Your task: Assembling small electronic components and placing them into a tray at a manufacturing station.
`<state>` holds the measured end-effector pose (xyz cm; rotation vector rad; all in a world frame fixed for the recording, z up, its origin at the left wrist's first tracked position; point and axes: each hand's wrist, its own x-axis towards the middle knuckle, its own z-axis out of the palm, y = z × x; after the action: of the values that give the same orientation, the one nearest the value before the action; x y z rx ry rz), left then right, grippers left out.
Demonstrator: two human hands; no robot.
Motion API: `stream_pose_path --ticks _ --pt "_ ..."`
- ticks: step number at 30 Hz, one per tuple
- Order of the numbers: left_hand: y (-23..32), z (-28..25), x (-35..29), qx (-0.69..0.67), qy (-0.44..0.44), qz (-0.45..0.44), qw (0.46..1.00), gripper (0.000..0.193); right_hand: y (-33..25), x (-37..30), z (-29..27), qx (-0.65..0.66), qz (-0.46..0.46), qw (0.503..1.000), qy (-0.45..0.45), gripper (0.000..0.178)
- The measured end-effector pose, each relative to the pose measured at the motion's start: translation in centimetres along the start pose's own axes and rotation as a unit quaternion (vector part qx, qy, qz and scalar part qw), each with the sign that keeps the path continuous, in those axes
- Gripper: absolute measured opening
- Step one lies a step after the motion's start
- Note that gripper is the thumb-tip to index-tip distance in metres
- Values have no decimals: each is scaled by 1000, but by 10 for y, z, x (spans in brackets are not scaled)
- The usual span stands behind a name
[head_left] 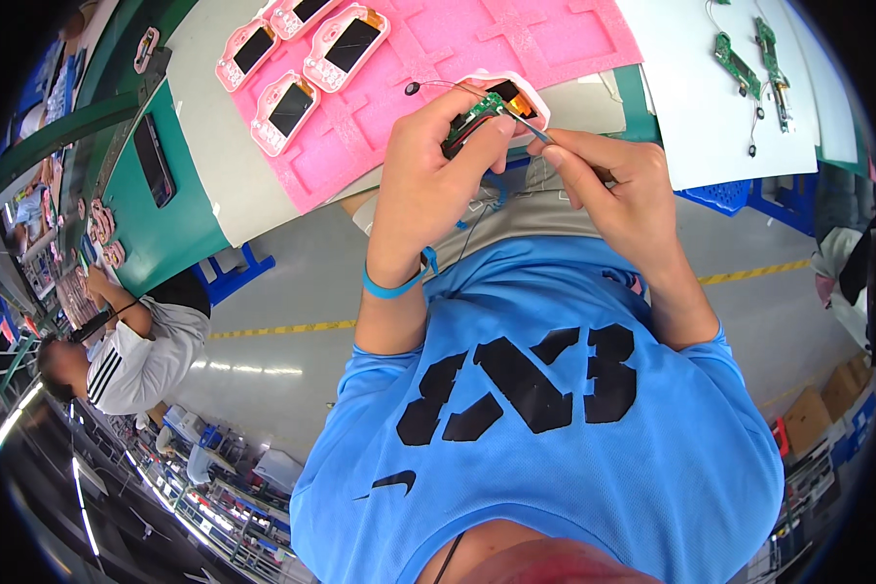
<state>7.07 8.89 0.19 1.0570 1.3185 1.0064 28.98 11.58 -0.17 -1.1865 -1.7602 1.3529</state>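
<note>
My left hand (426,180) is closed around a green circuit board (474,121), pinching it between thumb and fingers. A pink handheld casing (537,95) sits right behind the board, with an orange ribbon cable (522,104) showing inside it. From the board a thin wire runs left to a small round black part (412,89). My right hand (618,185) is closed on a slim metal tool, apparently tweezers (529,127), whose tip meets the casing near the ribbon cable. Fingers hide part of the board and casing.
A pink foam tray (423,44) carries several pink casings with dark screens (350,45). Green circuit boards (738,70) with wired black parts lie on a white sheet (696,127) at right. A black phone (153,161) lies at left. Another person (146,350) works beyond it.
</note>
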Motion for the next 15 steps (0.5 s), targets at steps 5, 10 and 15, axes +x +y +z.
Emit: stream_pose_path --ticks 5,10,15 --pt "17 16 10 20 54 -33 998 18 -1 -1 -7 6 -15 1000 0 18" --pt "46 15 40 123 -33 2 992 34 -21 10 -35 59 106 992 -16 23" --pt "53 6 56 54 -69 -110 990 55 1 16 -62 -70 14 994 79 35"
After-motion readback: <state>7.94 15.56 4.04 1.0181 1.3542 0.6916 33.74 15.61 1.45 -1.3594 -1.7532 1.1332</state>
